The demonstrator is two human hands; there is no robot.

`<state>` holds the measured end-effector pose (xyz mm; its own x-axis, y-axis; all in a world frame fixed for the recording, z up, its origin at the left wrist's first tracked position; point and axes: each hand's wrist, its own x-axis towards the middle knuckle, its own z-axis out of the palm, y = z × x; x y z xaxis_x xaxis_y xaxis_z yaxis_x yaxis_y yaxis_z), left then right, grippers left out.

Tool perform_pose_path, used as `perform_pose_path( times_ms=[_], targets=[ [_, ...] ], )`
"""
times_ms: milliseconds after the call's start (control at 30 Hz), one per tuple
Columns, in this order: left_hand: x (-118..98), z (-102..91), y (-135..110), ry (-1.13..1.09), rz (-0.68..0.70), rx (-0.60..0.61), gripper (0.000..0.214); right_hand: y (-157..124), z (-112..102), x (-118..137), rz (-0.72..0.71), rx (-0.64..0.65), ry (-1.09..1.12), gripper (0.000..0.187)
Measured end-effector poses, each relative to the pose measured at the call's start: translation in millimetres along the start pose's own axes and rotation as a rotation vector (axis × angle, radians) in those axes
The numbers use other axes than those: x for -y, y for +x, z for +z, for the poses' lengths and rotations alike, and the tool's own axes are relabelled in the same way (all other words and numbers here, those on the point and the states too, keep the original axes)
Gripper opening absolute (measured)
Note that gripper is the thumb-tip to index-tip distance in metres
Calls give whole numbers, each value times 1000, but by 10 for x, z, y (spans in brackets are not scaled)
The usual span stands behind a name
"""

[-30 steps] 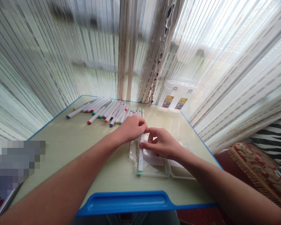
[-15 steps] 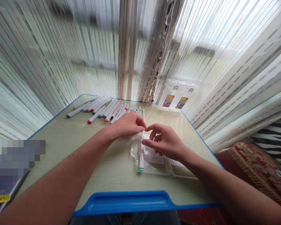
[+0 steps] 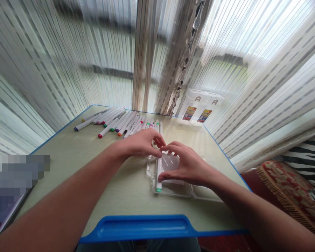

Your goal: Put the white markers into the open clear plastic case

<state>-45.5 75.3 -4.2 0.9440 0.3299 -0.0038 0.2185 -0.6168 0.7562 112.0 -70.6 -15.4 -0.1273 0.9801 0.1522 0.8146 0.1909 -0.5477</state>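
A white marker (image 3: 159, 173) with a mint-green end lies lengthwise along the left side of an open clear plastic case (image 3: 173, 193). At the marker's far end, my left hand (image 3: 146, 141) has its thumb and forefinger closed around the tip, partly hidden by the fingers. My right hand (image 3: 187, 162) is spread in a C shape over the case. Its thumb touches the marker near the green end, while its fingertips reach the far end beside my left fingers. A pale sheet (image 3: 172, 162) shows inside the case.
Several white markers with coloured ends (image 3: 120, 120) lie in a row at the back of the pale table (image 3: 115, 196). A clear case with two labels (image 3: 199, 108) stands at the back right. A blue tray edge (image 3: 147, 224) runs along the front.
My right thumb has moved down the marker towards its green end, and the right hand has opened wider. My left hand has come slightly nearer, staying at the far end.
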Motion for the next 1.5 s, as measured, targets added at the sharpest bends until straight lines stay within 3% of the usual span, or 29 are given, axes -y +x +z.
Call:
perform_pose_path(
  times_ms=[267, 433, 633, 833, 1500],
  targets=[
    [-27, 13, -1, 10, -28, 17, 39, -9, 41, 0, 2, 26, -26, 75],
    [-59, 35, -14, 82, -66, -54, 35, -6, 26, 5, 10, 27, 2, 81],
    [0, 64, -4, 134, -80, -97, 34, 3, 16, 7, 62, 56, 48, 44],
    [-31, 73, -5, 117, -136, -86, 36, -8, 35, 13, 38, 65, 40, 63],
    [-72, 66, -17, 111, -161, -59, 36, -10, 29, 29, 24, 89, 36, 64]
  ],
)
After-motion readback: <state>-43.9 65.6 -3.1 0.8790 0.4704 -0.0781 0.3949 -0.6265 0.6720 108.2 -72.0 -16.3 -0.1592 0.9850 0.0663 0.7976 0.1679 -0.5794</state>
